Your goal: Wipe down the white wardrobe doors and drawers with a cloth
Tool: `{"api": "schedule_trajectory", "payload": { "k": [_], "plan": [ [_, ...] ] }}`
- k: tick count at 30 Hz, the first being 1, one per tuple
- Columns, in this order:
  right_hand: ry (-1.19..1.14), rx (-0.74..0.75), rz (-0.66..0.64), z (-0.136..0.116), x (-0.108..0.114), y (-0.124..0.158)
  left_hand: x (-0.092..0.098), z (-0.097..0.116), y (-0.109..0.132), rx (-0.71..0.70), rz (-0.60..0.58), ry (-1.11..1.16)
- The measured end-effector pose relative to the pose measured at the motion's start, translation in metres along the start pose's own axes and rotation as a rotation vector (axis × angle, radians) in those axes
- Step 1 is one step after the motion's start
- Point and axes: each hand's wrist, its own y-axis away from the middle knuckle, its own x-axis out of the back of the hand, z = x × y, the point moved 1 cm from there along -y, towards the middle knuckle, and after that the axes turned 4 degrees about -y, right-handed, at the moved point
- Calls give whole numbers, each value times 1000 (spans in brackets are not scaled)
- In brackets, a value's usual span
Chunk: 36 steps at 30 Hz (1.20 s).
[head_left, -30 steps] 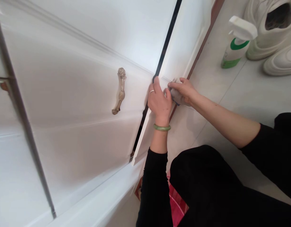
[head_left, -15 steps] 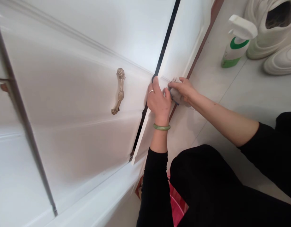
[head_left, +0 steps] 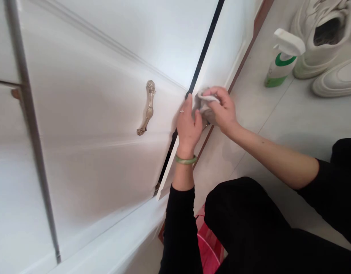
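Observation:
A white cabinet door (head_left: 232,34) stands slightly ajar, with a dark gap along its edge. My left hand (head_left: 189,123), with a ring and a green bangle, holds that edge, its fingers at the gap and the thumb on the door's outer face. Bunched in my right hand (head_left: 225,108) is a pale grey cloth (head_left: 205,104), pinched between thumb and fingers and pressed near the door handle, which is mostly covered. Both hands are close together. On the neighbouring closed door (head_left: 92,110) is an ornate metal handle (head_left: 149,108).
A white and green spray bottle (head_left: 282,66) stands on the tiled floor (head_left: 281,110) at upper right. Beside it are light-coloured shoes (head_left: 303,61). A pink-red container (head_left: 206,253) shows low down, partly hidden by my black-clothed knee (head_left: 241,205).
My right hand has moved left and up over the door's face, and more of the cloth shows. The left hand keeps its place on the door edge. The view has shifted slightly.

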Motion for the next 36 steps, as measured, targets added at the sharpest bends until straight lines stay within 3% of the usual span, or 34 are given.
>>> {"api": "schedule_trajectory", "payload": {
  "k": [2,4,6,9,11,14,16,19,21,24,27,29,33,36],
  "plan": [
    [61,164,-30,-7,-10,0,21,1,7,-11,-72,14],
    [91,157,-32,9,-13,2,36,1,17,5,-93,23],
    [123,17,-5,42,-6,4,43,-1,27,0,-88,10],
    [137,-248,18,92,20,5,38,-8,38,-48,-24,3],
    [122,-367,73,106,38,8,32,-12,42,-51,34,64],
    [63,-416,258,84,47,21,27,-13,44,-7,44,179],
    [16,-325,264,51,34,38,28,-12,44,31,20,236],
    [-27,-7,8,1,1,60,30,-12,44,74,-5,323],
    [7,209,-153,-18,-15,62,30,-14,45,105,-8,415],
    [160,353,-253,-23,-20,43,28,-15,47,155,19,620],
    [279,370,-181,-19,-17,29,25,-14,49,171,28,784],
    [314,381,-163,-23,-20,39,24,-13,50,169,25,808],
    [355,434,-427,-33,-29,68,24,-16,50,193,31,763],
    [428,436,-480,-37,-19,53,23,-18,50,198,29,747]
  ]
}}
